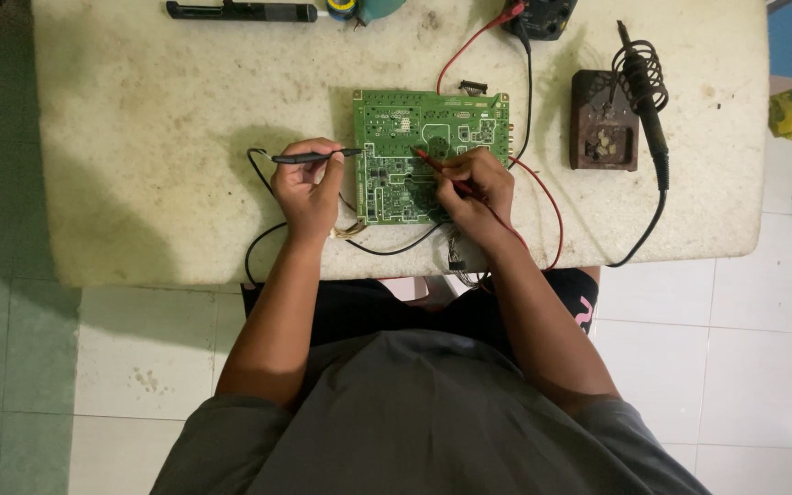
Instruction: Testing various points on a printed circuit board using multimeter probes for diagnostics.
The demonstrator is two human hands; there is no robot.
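My left hand [307,188] pinches the black probe [315,157], its long axis level, tip reaching right onto the green circuit board [396,124]. My right hand [475,186] grips the red probe [430,163] (nearer, already over the board), tip angled up-left from that grip.

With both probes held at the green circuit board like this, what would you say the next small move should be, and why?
Probably a short slide of the black probe in the left hand rightward. Its tip sits right at the left edge of the green circuit board, and whether it touches a contact cannot be told. The red probe in the right hand already points into the board's middle.
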